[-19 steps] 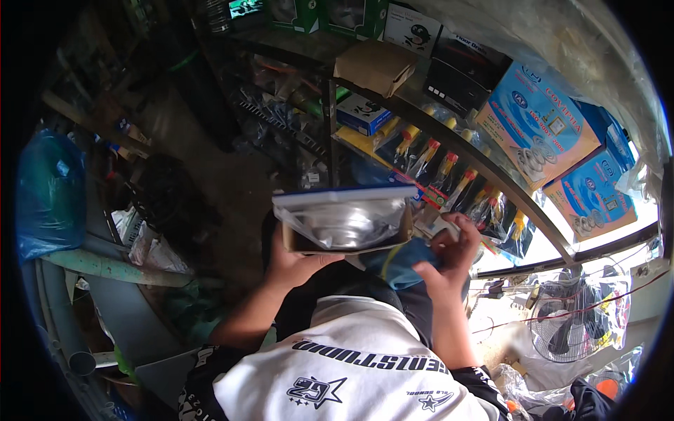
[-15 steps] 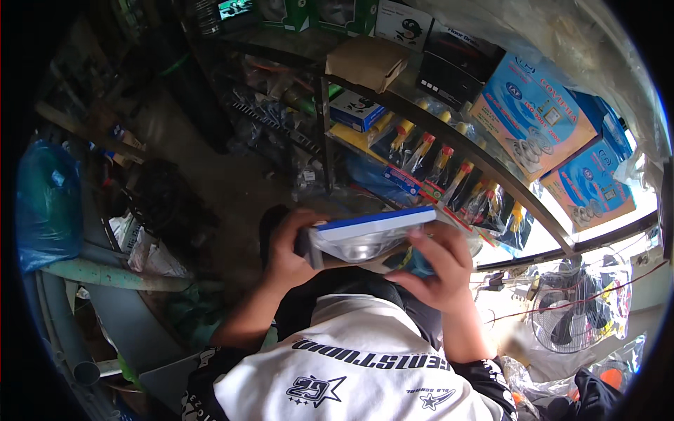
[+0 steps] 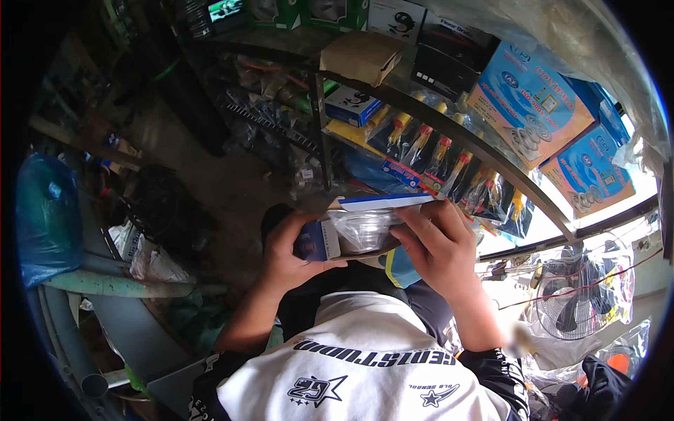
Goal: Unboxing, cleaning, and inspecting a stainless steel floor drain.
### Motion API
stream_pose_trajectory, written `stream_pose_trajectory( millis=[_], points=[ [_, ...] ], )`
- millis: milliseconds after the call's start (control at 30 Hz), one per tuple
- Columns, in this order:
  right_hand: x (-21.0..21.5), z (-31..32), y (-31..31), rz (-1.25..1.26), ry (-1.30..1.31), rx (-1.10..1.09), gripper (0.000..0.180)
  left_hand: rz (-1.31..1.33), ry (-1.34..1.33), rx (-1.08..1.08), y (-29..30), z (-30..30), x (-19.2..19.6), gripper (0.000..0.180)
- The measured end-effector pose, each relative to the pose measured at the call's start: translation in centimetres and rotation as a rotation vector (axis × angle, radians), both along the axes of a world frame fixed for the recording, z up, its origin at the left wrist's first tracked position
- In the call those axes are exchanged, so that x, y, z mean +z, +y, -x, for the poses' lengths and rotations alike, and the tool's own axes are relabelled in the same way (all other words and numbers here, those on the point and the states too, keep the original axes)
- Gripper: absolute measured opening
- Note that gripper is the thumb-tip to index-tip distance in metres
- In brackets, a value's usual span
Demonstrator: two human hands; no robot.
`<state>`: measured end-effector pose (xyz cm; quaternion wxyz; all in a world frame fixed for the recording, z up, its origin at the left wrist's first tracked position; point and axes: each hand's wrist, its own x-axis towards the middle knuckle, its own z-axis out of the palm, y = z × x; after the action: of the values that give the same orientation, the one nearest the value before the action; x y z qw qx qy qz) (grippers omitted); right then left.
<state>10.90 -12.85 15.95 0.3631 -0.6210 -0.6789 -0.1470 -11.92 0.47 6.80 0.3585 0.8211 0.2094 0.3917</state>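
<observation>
Both hands hold a small box [image 3: 365,228] at chest height, above the white shirt [image 3: 365,379]. The left hand [image 3: 291,252] grips its blue end; the right hand [image 3: 439,245] clasps the other end, fingers over a clear plastic-wrapped part inside. Beyond, a shelf [image 3: 449,133] carries screwdrivers [image 3: 428,151] and blue boxes [image 3: 533,102]

Small hardware shop: far shelf [image 3: 449,133] packed with boxed goods [image 3: 523,95], carded screwdrivers [image 3: 428,151] hanging in rows, bagged fans [image 3: 583,288] right, pipes [image 3: 105,284] near left.
</observation>
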Motion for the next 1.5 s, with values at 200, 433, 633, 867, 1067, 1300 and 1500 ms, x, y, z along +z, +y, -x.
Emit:
stream_pose_trajectory(
  millis=[200,433,633,867,1067,1300,1500],
  points=[
    [-1.0,-0.1,-0.1,0.063,0.309,-0.016,0.018,0.104,-0.316,0.093,-0.3,-0.2,0.9,0.082],
    [-2.9,1.5,0.1,-0.047,0.935,-0.051,0.009,0.671,-0.771,-0.005,-1.1,-4.3,-0.6,0.097],
    [-5.9,1.1,-0.8,0.016,1.210,-0.048,0.009,0.680,-0.693,-0.188,-2.2,-4.7,-1.7,0.125],
    [-5.9,1.7,-1.9,-0.041,0.682,-0.169,0.014,0.895,-0.748,-0.200,-2.7,-4.8,-3.5,0.079],
    [-4.3,1.2,-2.4,0.083,0.416,-0.130,0.020,0.930,-0.830,-0.279,-2.8,-5.3,-2.5,0.063],
    [-3.1,0.6,-3.7,0.239,0.610,-0.005,0.025,0.896,-0.677,-0.367,-2.0,-4.7,-3.0,0.062],
    [-3.8,0.6,-3.6,0.291,0.547,-0.055,0.028,0.811,-0.645,-0.290,-2.7,-5.5,-3.2,0.061]
  ],
)
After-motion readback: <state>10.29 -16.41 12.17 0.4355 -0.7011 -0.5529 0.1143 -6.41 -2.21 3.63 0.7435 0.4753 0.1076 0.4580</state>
